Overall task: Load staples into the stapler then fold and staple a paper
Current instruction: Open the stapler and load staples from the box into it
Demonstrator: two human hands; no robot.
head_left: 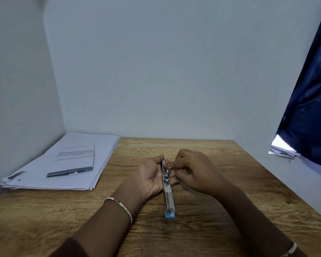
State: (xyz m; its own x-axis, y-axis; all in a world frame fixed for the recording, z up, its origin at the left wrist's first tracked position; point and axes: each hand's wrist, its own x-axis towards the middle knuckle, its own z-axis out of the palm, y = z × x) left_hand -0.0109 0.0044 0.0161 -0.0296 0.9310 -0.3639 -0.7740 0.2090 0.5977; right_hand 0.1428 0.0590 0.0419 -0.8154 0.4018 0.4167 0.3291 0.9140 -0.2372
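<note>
Between the two hands, above the middle of the wooden table (202,238), the stapler (168,193) is held opened out, its long metal staple channel running back toward the person and ending in a blue end cap. The left hand (152,178) is closed around the stapler's front end. The right hand (191,171), just beside it, pinches its fingertips together at the channel; whether staples sit between them cannot be told. Judged risk: a strip seated crooked or not fully down in the channel could jam, and a loose left-hand grip could let the stapler twist while loading. Well to the left of the left hand lies a stack of paper (98,164) with a folded printed sheet (76,154) on top; its lines are too blurred to read reliably. No brand is legible.
</note>
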